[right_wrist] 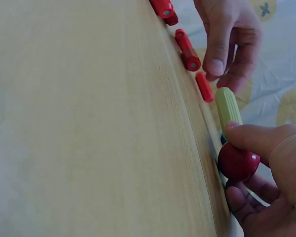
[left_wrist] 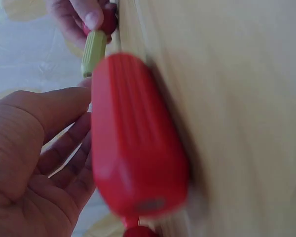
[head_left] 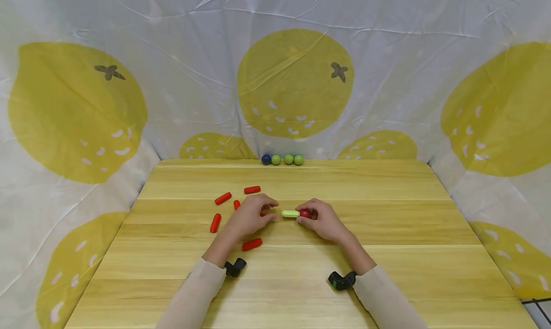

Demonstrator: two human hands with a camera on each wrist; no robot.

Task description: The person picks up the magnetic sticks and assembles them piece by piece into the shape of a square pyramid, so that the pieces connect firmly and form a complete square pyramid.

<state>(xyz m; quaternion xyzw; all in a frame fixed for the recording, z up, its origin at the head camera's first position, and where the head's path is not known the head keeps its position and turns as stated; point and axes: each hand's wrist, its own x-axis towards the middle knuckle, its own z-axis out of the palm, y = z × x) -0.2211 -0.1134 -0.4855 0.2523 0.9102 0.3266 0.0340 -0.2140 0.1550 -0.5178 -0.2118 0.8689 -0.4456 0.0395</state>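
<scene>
My right hand [head_left: 324, 220] holds a dark red ball [right_wrist: 237, 162] between thumb and fingers. A light green ridged rod [head_left: 290, 213] sticks out from the ball toward the left; its end by the ball is touched by the right thumb [right_wrist: 249, 138]. Left of the rod's tip, my left hand [head_left: 251, 215] hovers with fingers and thumb apart and loosely bent, nothing between them. A red ridged rod [left_wrist: 133, 143] looms large in the left wrist view, beside that hand and not gripped. Another red rod [head_left: 236, 204] is partly hidden behind the left hand.
More red rods lie around the left hand, such as one [head_left: 223, 198] behind it and one [head_left: 252, 244] in front. At the table's far edge stand a dark blue ball [head_left: 266, 159] and several green balls [head_left: 289, 159]. A lemon-patterned cloth [head_left: 297, 85] hangs behind.
</scene>
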